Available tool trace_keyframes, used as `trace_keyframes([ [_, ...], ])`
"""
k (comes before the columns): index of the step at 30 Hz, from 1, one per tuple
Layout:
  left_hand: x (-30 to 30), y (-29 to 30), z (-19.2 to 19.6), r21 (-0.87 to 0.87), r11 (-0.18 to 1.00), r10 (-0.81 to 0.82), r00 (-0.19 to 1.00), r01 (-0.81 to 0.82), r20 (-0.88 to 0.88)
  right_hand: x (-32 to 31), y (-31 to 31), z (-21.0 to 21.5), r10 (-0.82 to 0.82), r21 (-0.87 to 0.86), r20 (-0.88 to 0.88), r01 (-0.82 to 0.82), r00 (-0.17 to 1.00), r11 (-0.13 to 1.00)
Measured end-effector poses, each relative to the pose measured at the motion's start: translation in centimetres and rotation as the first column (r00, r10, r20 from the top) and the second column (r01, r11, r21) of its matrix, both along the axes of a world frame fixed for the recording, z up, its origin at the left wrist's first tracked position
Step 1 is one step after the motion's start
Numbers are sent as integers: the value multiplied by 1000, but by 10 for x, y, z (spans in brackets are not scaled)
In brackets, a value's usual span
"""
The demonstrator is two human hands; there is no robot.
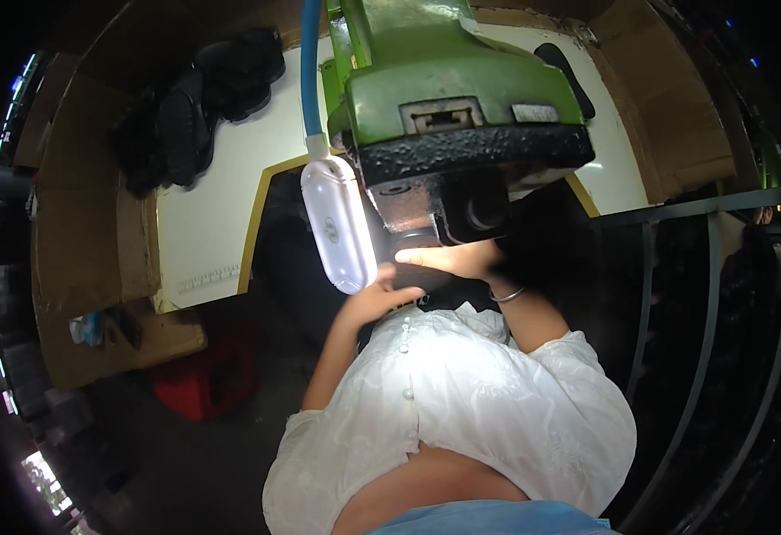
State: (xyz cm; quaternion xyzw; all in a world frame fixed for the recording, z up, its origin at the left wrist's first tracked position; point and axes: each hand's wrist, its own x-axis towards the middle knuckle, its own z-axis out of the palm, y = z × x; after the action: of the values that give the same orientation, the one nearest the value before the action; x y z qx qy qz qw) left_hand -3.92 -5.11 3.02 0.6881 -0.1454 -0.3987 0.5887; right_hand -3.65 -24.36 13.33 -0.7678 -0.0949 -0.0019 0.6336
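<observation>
My left hand [380, 298] is bent round the near left side of a dark piece [426, 277], its thumb pointing right. The dark piece's kind cannot be made out. From the right, my right hand [457, 259] holds the same piece, thumb stretched left along it; its other fingers are lost in shadow. Both hands are close below the green machine head [462, 89], whose black lower edge and dark round knob overhang them. A lit white oval lamp [339, 227] on a blue flexible arm [310, 71] hangs just left of and above my left hand.
Black items resembling shoe uppers [190, 116] lie on the white tabletop [230, 192] at left. Another black piece [565, 80] is at right. Cardboard walls [92, 209] edge the table. A red stool [196, 383] stands below left; a metal rack [711, 294] is at right.
</observation>
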Motion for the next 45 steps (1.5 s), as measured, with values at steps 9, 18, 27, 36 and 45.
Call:
trace_keyframes([
  [9,-4,-29,-25,22,959,255,899,-282,357,22,-62,21,-526,-227,462,668,714,708],
  [18,117,63,3,-107,698,286,139,-708,948,96,-182,-51,-483,-422,596,762,641,491],
  [27,255,159,18,26,79,191,41,-997,981,110,-198,-91,-788,-176,245,825,565,537],
  [36,276,169,0,31,264,106,61,-964,992,149,-201,-122,-647,-203,296,708,703,677],
  [45,269,166,2,-67,307,233,7,-949,973,109,-160,-122,-666,118,197,657,719,745],
])
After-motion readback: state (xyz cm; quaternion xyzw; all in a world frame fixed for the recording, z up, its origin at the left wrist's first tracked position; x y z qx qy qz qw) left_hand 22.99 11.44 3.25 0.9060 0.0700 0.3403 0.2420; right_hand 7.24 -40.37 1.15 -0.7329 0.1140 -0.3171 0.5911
